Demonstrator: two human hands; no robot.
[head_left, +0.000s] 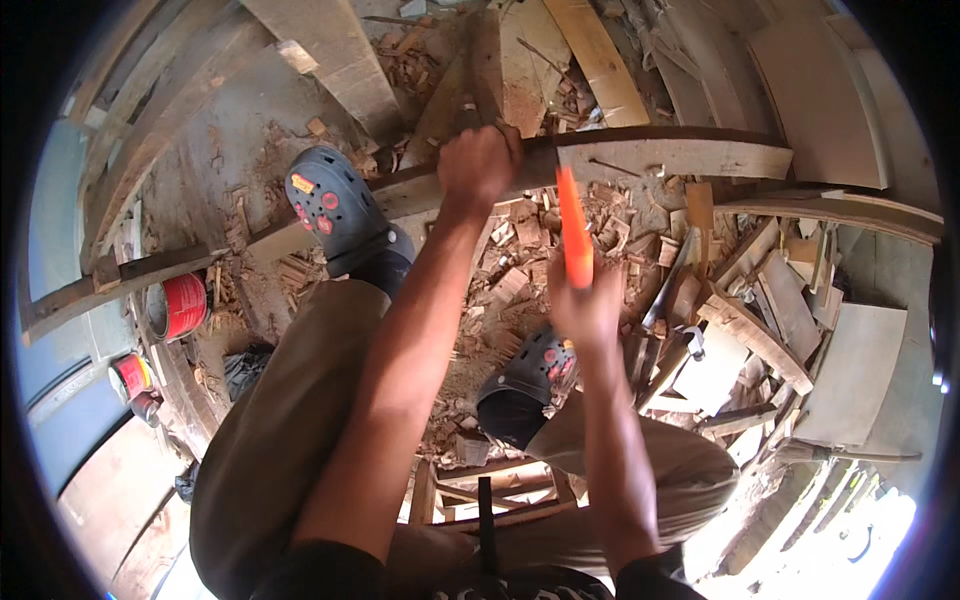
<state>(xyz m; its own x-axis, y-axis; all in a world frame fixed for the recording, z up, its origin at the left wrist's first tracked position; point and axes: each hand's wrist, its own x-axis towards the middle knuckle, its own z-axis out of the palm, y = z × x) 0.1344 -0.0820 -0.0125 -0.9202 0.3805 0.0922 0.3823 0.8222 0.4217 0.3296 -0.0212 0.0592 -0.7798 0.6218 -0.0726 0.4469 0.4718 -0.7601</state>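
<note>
A long wooden beam crosses in front of me, dark on its upper edge and paler on its side at the right. My left hand is closed on this beam left of its middle, with the fingertips hidden behind the knuckles. To the right and nearer, my right hand, slightly blurred, is wrapped round the bottom of a tool's orange handle. The handle points up toward the beam; its working end cannot be made out. My left foot, in a dark clog, rests at the beam farther left.
Wood chips litter the ground between my feet. My other clog stands among them. Offcuts and boards are heaped at the right. Red cans stand at the left. Planks lean across the far side. A wooden frame is below me.
</note>
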